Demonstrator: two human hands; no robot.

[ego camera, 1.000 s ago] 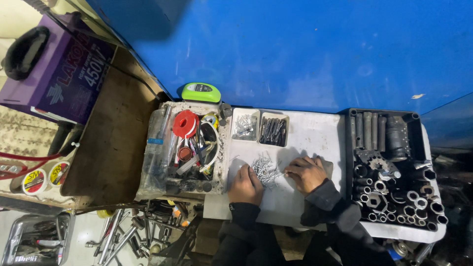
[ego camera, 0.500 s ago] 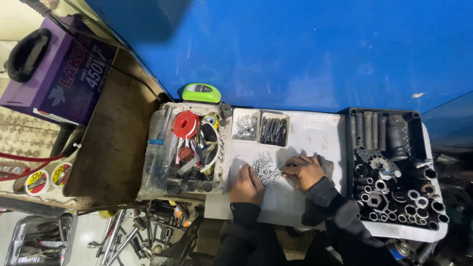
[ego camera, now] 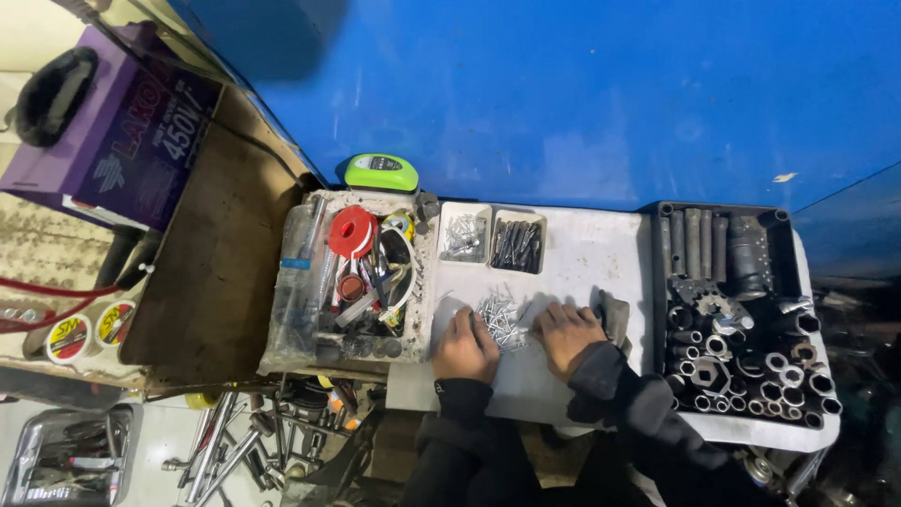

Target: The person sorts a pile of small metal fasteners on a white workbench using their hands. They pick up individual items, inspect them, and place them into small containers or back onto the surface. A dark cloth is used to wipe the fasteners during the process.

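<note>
We have both hands down on the white counter (ego camera: 601,253), one on each side of a small heap of silvery screws (ego camera: 499,319) that lies near its front edge; the left hand (ego camera: 466,345) rests at the heap's left side, fingers curled down onto the nearest screws, and the right hand (ego camera: 566,333) lies flat at the right side, fingers spread toward the heap; whether either hand pinches a screw we cannot tell, the pieces being too small.

Against the view of a second ago little differs; the heap seems drawn in tighter between our hands, and the right hand has come closer to it, so we judge the sorting of the heap to be well under way and not finished.

At the counter's back edge stand two small white trays; the left tray (ego camera: 464,237) holds bright screws, the right tray (ego camera: 518,246) dark ones; a grey rag (ego camera: 615,314) lies just beside the right hand.

Along the right edge a black case (ego camera: 732,310) carries sockets and extension bars; along the left edge a box of odds (ego camera: 352,277) holds a red reel, with a green tape measure (ego camera: 381,174) behind it.
</note>
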